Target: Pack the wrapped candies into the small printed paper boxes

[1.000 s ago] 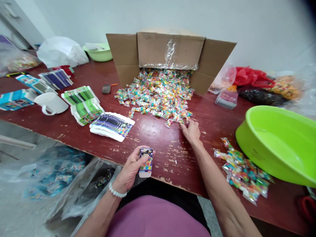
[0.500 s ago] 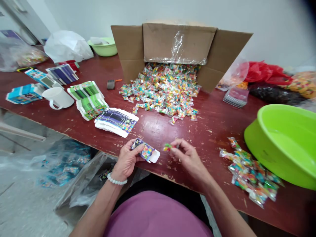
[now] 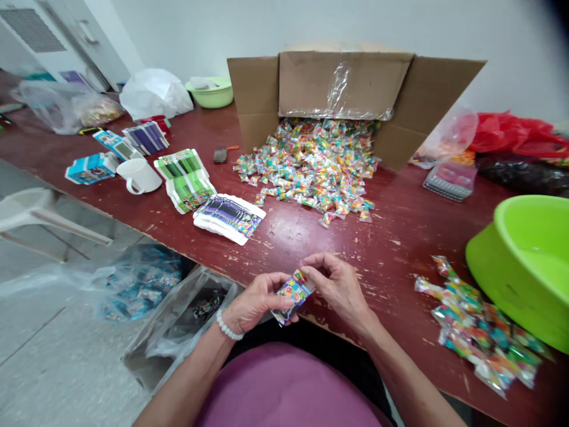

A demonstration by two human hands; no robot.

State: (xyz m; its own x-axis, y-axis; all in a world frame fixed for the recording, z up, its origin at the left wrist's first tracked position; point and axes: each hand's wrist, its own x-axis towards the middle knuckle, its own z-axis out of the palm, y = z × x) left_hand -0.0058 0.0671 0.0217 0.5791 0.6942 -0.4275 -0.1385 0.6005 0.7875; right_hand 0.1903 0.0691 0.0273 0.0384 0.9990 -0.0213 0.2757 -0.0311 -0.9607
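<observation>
My left hand (image 3: 255, 301) grips a small colourful printed box (image 3: 291, 293) at the near edge of the red-brown table (image 3: 400, 237). My right hand (image 3: 336, 284) pinches a small wrapped candy at the box's open top end; the candy is mostly hidden by my fingers. Beyond my hands, a big heap of wrapped candies (image 3: 311, 169) spills out of a cardboard carton (image 3: 351, 89) lying on its side. A stack of flat purple box blanks (image 3: 229, 216) lies just left of my hands.
Right of me stand a lime-green basin (image 3: 528, 261) and a small pile of candy packets (image 3: 480, 326). To the left lie green blanks (image 3: 184, 178), a white mug (image 3: 137, 176) and blue boxes (image 3: 91, 168). Plastic bags (image 3: 178, 308) hang below the table's edge.
My right hand left the candy heap with one candy and came back to the box. My left hand turned the box towards it. The camera view shifted left.
</observation>
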